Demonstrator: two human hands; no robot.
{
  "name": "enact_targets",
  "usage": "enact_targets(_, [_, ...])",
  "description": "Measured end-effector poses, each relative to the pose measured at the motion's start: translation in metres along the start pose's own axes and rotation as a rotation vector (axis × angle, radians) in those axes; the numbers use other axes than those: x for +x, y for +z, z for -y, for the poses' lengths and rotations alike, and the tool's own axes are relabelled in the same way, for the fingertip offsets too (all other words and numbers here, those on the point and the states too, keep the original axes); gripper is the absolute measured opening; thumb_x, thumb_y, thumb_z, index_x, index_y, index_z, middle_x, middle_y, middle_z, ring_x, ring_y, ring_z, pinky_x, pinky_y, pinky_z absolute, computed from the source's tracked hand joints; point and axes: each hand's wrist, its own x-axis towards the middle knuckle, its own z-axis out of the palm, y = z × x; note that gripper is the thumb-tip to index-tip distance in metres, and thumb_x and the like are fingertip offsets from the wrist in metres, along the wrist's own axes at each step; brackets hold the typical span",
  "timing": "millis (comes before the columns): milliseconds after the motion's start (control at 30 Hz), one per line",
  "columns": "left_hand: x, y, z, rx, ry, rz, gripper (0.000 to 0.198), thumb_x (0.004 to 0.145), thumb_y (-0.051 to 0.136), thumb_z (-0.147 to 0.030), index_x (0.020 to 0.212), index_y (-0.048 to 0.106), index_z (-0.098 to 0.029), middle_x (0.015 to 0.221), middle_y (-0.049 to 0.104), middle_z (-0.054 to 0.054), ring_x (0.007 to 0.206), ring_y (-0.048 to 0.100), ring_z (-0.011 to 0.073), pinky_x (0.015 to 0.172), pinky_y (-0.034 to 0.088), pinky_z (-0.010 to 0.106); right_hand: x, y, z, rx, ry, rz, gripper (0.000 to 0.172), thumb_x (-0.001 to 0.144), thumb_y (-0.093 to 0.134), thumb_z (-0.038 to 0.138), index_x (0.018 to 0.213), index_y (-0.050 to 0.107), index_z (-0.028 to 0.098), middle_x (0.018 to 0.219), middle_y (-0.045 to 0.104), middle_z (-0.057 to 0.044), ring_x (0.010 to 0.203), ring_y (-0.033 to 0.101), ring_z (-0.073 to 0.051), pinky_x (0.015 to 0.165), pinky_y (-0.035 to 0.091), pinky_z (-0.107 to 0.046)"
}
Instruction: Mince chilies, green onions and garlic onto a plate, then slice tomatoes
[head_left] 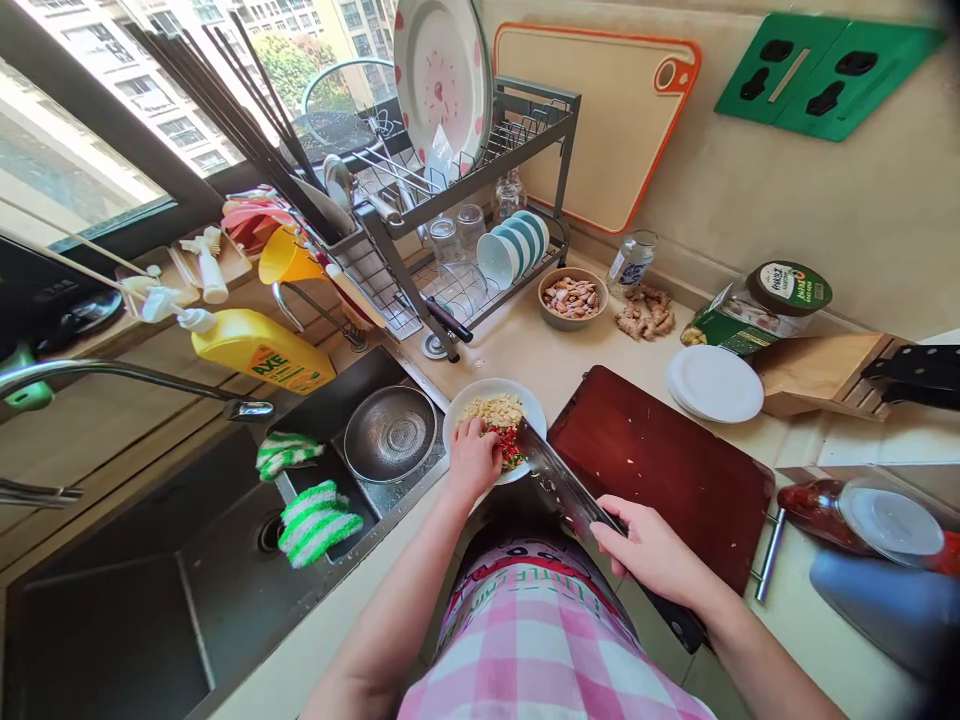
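Observation:
My left hand [474, 458] is over the white plate [537, 412], its curled fingers at the chopped food. On that plate lie pale minced pieces [496, 408] and chopped red and green pepper [511, 448]. What the left fingers hold, if anything, is hidden. In my right hand [637, 540] is a broad dark knife [562, 482], fingers wrapped round it near the handle, the blade's far end at the plate's right rim. Small bits cling to the blade. Right behind the knife lies a dark red cutting board [660, 460] with a few crumbs.
At the left is a sink [112, 610] with a pan [391, 432], striped cloths [319, 522] and a faucet [247, 410]. Behind stand a dish rack [480, 185], a bowl of garlic [573, 298] and ginger [646, 314]. Small plates [716, 383] and a knife block [825, 372] stand right.

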Motion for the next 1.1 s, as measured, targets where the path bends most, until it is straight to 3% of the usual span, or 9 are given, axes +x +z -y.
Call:
enact_targets(200, [-0.006,0.002,0.001,-0.075,-0.041,-0.012,0.017,0.077,0.052,-0.023,0.085,0.068,-0.026,0.099,0.055,0.007,0.101,0.048,0.0263,0.085,0.034,0.041,0.013,-0.007,0.029,-0.306,-0.131,-0.022,0.016,0.080,0.043,0.030,0.069,0.051,0.020,0.059,0.052,0.004,0.049,0.048,-0.009,0.047,0.032,-0.021])
enact_targets(400, [-0.009,0.005,0.005,-0.101,-0.037,-0.023,0.017,0.076,0.054,-0.023,0.083,0.069,-0.026,0.098,0.055,0.006,0.101,0.048,0.0263,0.085,0.034,0.041,0.026,-0.012,0.032,-0.488,-0.146,-0.084,0.015,0.079,0.043,0.028,0.066,0.048,0.021,0.060,0.053,0.002,0.053,0.045,-0.011,0.049,0.030,-0.022])
enact_targets(733, [-0.005,0.001,0.011,-0.164,-0.090,-0.035,0.021,0.083,0.047,-0.027,0.097,0.064,-0.026,0.101,0.060,0.005,0.101,0.050,0.0232,0.082,0.035,0.038,0.013,-0.018,0.029,-0.203,-0.049,-0.011,0.016,0.082,0.041,0.035,0.074,0.048,0.022,0.053,0.049,0.006,0.046,0.052,-0.011,0.047,0.037,-0.021])
enact_targets(867, [0.018,-0.005,0.019,-0.102,-0.059,0.009,0.021,0.081,0.050,-0.025,0.098,0.062,-0.026,0.100,0.062,0.005,0.101,0.050,0.0246,0.084,0.035,0.039,0.008,-0.015,0.027,-0.058,-0.011,-0.008,0.016,0.081,0.041,0.037,0.075,0.046,0.022,0.058,0.051,0.006,0.048,0.054,-0.011,0.044,0.040,-0.020])
enact_targets(1100, [0.068,-0.008,0.022,-0.020,0.183,0.170,0.030,0.075,0.058,-0.027,0.105,0.058,-0.025,0.106,0.061,0.005,0.105,0.048,0.0253,0.089,0.033,0.038,0.026,0.012,0.021,0.056,0.019,-0.035,0.014,0.079,0.043,0.035,0.073,0.044,0.022,0.057,0.050,0.006,0.045,0.054,-0.010,0.038,0.039,-0.018])
